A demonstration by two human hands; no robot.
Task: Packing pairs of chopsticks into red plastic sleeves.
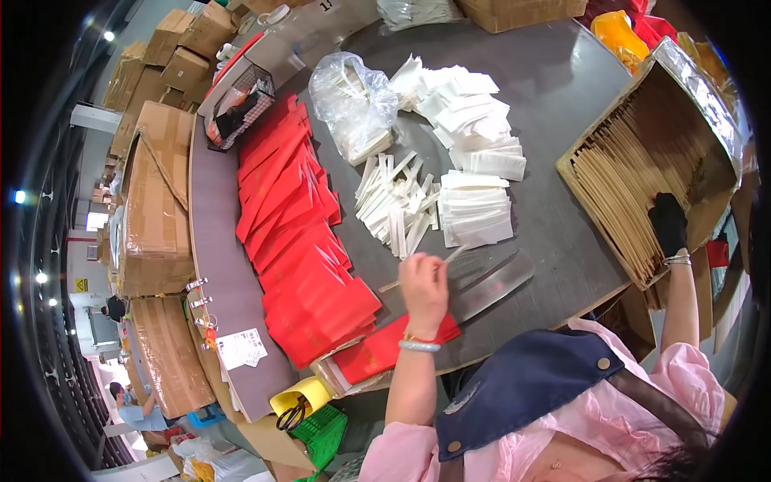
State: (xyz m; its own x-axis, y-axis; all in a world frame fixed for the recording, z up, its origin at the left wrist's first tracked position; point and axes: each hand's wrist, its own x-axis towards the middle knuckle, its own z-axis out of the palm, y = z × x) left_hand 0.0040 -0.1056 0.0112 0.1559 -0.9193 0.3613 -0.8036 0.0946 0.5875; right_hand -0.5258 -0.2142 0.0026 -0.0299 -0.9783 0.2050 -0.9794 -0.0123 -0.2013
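Observation:
My left hand (424, 291) is bare, its fingers closed round a thin pale strip whose ends stick out on both sides. Below it, a red packet (384, 353) lies along the near table edge, partly under my wrist. A clear flat ruler-like plate (494, 285) lies just to the right of that hand. My right hand (668, 223), in a black glove, reaches into an open cardboard box (580, 165) at the right. It touches the row of brown cardboard pieces (634, 181) standing inside; its fingertips are hard to make out.
Overlapping red packets (289, 233) run down the left side. White paper strips (397, 201), stacks of white cards (475, 210) and a clear plastic bag (353, 100) fill the middle. A wire basket (241, 108) stands far left; a yellow container (301, 399) hangs near the corner.

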